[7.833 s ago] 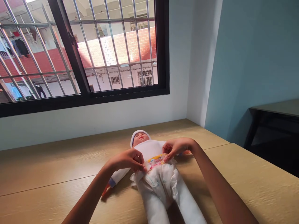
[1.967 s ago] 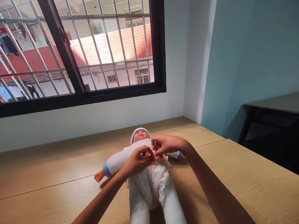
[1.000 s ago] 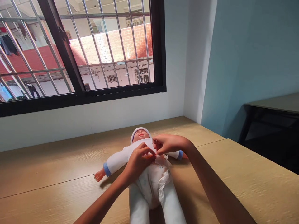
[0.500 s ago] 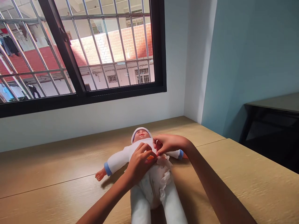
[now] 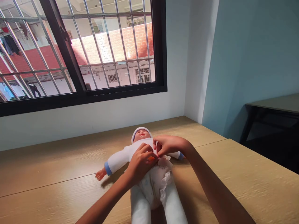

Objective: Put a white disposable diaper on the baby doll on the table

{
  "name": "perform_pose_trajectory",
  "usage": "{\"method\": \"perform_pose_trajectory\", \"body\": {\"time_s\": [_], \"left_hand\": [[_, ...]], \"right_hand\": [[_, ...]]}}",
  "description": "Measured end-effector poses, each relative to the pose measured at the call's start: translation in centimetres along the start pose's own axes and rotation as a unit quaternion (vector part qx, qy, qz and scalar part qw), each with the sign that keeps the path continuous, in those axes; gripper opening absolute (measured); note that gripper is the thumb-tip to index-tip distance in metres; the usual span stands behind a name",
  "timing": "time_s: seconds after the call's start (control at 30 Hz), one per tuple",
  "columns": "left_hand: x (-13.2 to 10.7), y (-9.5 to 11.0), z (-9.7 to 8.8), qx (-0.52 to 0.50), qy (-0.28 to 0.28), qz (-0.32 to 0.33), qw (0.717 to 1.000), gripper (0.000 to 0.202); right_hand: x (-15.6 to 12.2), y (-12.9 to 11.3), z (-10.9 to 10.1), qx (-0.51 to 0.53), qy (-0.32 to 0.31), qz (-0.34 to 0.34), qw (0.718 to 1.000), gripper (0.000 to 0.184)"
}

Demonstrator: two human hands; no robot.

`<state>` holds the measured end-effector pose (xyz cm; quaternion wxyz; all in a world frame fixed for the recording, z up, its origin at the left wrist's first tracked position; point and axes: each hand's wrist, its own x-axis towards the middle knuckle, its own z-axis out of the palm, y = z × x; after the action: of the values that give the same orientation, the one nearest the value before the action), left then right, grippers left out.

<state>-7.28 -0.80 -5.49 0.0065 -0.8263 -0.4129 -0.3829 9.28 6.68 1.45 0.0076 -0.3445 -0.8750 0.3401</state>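
A baby doll in white clothes and a white cap lies on its back on the wooden table, head toward the window. A white diaper with a coloured waistband wraps its hips. My left hand rests on the doll's belly, fingers curled and pinching the diaper's waistband. My right hand meets it from the right, fingers pinched on the same waistband. The doll's left arm sticks out to the left, and its far arm is mostly hidden behind my right wrist.
A barred window with a black frame fills the wall behind the table. A blue wall stands on the right, with a dark table below it. A seam splits the wooden tabletop.
Both hands have moved from the diaper's sides to the middle of the waistband. The doll's left arm now lies spread out. In the last second the hands barely shifted.
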Motion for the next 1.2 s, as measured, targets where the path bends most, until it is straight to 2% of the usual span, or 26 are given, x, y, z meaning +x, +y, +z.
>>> {"method": "perform_pose_trajectory", "body": {"time_s": [0.17, 0.53, 0.87, 1.07, 1.2], "left_hand": [[0.00, -0.03, -0.05, -0.005, -0.007, -0.012, 1.000, 0.007], [-0.20, 0.14, -0.25, -0.035, -0.018, -0.028, 0.999, 0.010], [-0.01, 0.30, -0.42, -0.009, -0.024, 0.000, 1.000, 0.009], [0.01, 0.35, -0.37, 0.007, -0.023, 0.001, 1.000, 0.009], [-0.03, 0.21, -0.14, -0.002, -0.013, -0.016, 1.000, 0.010]], "right_hand": [[-0.19, 0.02, -0.11, 0.005, -0.008, 0.007, 1.000, 0.034], [-0.34, 0.29, -0.13, -0.022, 0.002, 0.007, 1.000, 0.023], [0.44, 0.64, 0.38, -0.055, 0.009, -0.008, 0.998, 0.032], [0.30, 0.36, 0.47, -0.051, 0.004, -0.022, 0.998, 0.030], [-0.26, 0.04, 0.13, -0.045, 0.018, -0.007, 0.999, 0.026]]}}
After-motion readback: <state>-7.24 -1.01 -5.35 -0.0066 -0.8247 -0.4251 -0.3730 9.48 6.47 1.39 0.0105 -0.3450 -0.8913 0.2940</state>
